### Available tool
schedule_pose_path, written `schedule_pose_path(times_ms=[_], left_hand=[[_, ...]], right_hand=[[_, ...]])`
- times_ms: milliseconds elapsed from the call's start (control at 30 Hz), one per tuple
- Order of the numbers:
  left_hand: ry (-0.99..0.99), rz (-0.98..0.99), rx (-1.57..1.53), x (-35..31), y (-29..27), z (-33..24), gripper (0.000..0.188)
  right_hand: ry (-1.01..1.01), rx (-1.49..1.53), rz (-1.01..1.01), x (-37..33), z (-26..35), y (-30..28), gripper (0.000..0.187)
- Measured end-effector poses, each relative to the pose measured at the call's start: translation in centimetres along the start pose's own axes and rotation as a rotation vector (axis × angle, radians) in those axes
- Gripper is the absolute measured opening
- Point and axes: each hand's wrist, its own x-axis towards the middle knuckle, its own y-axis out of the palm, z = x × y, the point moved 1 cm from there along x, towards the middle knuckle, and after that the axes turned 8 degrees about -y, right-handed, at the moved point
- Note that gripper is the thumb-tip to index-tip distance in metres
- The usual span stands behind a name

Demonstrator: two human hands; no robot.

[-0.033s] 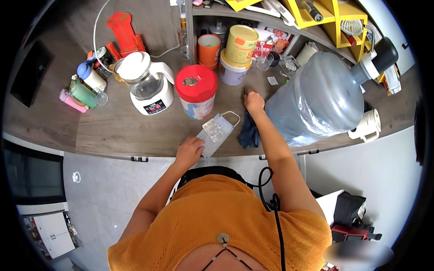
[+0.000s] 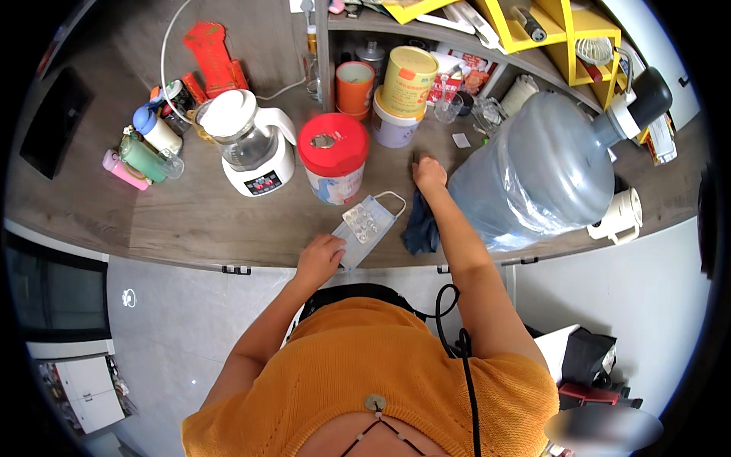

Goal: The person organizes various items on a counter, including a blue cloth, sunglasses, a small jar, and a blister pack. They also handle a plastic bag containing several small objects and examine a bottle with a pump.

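Even, bright light fills the scene, seemingly from overhead, and shadows are soft and short. The grey bench (image 2: 190, 213) is evenly lit. Pale glare streaks the large water bottle (image 2: 541, 175) and the white kettle (image 2: 255, 148). Focus is sharp at the centre and softens toward the rim, where a black fisheye border closes in and straight edges bow strongly. A smeared oval patch sits at the lower right.

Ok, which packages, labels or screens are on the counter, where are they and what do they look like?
Red-lidded canister: counter centre, round, pale printed label.
Yellow tin: stacked on a lilac tub, cylindrical.
Orange can: left of the tin.
Blister pack: silvery, on a face mask by the left hand.
Kettle base: white, small dark panel.
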Motion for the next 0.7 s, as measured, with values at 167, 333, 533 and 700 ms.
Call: schedule_pose_path(times_ms=[167, 333, 533, 700], left_hand=[[-0.054, -0.060, -0.026, -0.5, -0.4, 0.5, 0.015], [-0.073, -0.095, -0.027, -1.1, -0.7, 1.1, 0.014], [-0.087, -0.117, -0.041, -1.0, -1.2, 1.0, 0.014], [-0.080, -0.135, -0.060, -0.9, -2.2, 1.0, 0.013]], right_hand=[[0.052, -0.089, 0.091, 1.8, -0.1, 0.8, 0.030], [-0.071, -0.306, 0.199, 4.2, 0.7, 1.3, 0.022], [-0.158, -0.397, 0.286, 3.6, 2.1, 0.0, 0.023], [-0.073, -0.197, 0.113, 2.3, 0.6, -1.4, 0.021]])
